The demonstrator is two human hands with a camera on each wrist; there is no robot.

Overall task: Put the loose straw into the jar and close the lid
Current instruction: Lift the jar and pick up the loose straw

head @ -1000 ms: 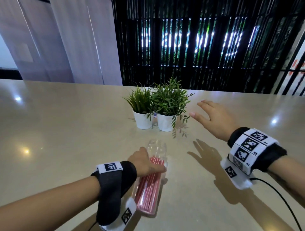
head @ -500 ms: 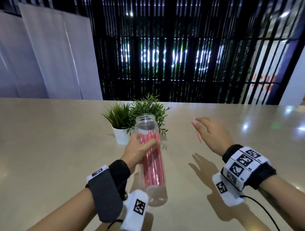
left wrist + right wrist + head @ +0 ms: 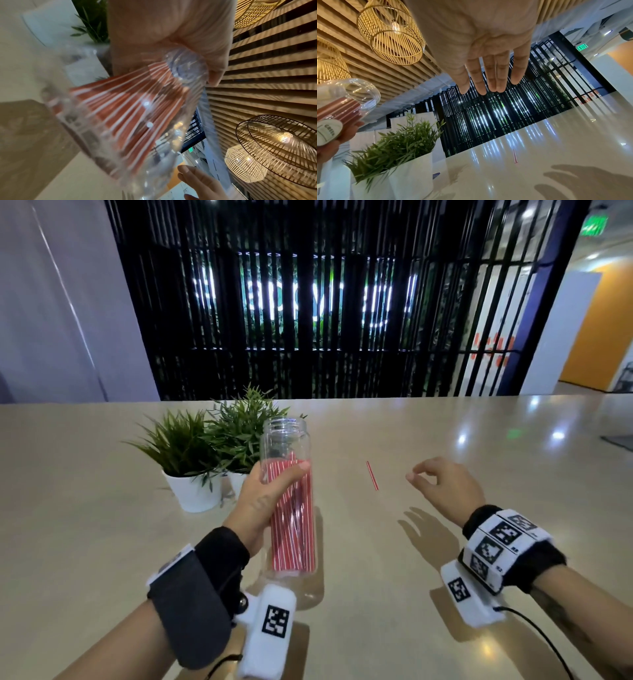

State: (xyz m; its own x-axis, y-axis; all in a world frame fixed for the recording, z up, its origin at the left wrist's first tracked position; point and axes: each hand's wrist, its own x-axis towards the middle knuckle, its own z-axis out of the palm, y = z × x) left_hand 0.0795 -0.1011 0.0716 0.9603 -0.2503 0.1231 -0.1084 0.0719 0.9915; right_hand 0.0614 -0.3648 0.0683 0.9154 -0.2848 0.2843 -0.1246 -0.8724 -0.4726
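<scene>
My left hand (image 3: pixel 263 501) grips a clear jar (image 3: pixel 291 508) upright just above the table, thumb across its front. The jar is packed with red-and-white striped straws, and its mouth (image 3: pixel 284 424) is uncovered. One loose striped straw (image 3: pixel 372 475) lies flat on the table to the jar's right. Further right, my right hand (image 3: pixel 438 484) hovers above the table, holding nothing and a short way from the straw. The right wrist view shows its fingers (image 3: pixel 488 75) extended, the straw (image 3: pixel 515 155) below them and the jar (image 3: pixel 347 100) at left.
Two small green plants in white pots (image 3: pixel 193 491) stand just behind and left of the jar. The beige table (image 3: pixel 479 542) stretches wide to the right and front. A black slatted screen rises behind the far edge.
My left hand has lifted the jar from lying flat on the table to upright. The right hand has drawn back to the right, uncovering the loose straw. The head view has tilted up.
</scene>
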